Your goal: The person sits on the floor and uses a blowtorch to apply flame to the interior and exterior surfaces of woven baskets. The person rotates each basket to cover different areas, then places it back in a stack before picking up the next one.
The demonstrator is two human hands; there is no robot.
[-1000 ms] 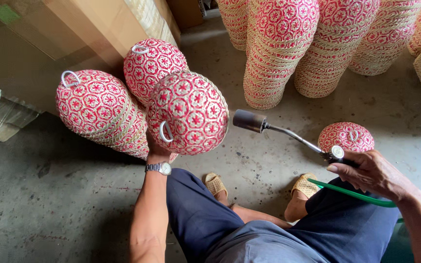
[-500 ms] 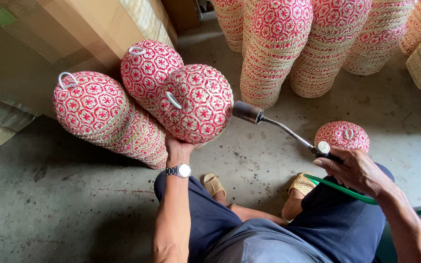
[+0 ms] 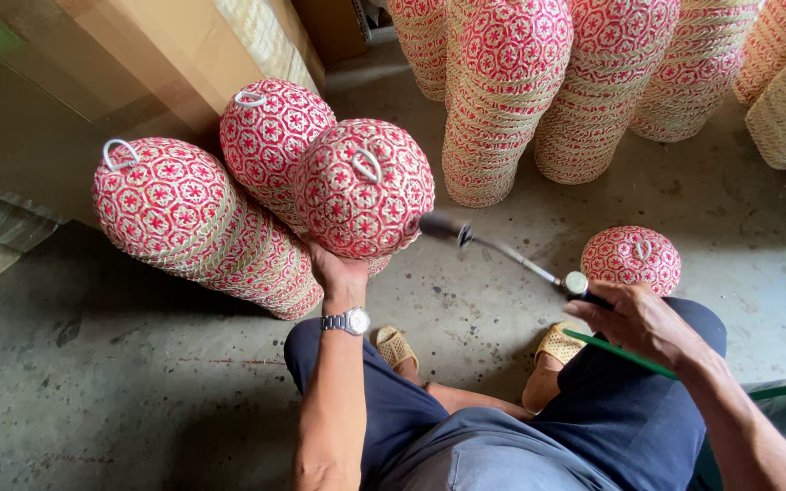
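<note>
The left hand (image 3: pixel 337 273) grips a round woven lid (image 3: pixel 364 189), red and white with a small white loop handle, from below; its fingers are curled onto the rim and the lid sits raised in front of the stacks, face turned toward the camera. A wristwatch (image 3: pixel 347 321) circles that wrist. At nine o'clock from the lid lies a stack of nested woven baskets (image 3: pixel 188 223) on its side, capped by a matching lid, and a second such stack (image 3: pixel 270 136) leans at eleven o'clock (what is inside them cannot be seen). The right hand (image 3: pixel 634 320) is closed around the handle of a metal torch wand (image 3: pixel 502 255), whose dark nozzle points at the lid's three-o'clock edge, just beside it. A green hose (image 3: pixel 625 353) runs from under that hand toward four o'clock. Another patterned lid (image 3: pixel 631 259) rests on the concrete floor (image 3: pixel 93 391) at twelve o'clock from the right hand. Tall upright stacks of baskets (image 3: pixel 502 91) stand at the top, beside cardboard boxes (image 3: pixel 120 64) at upper left.
</note>
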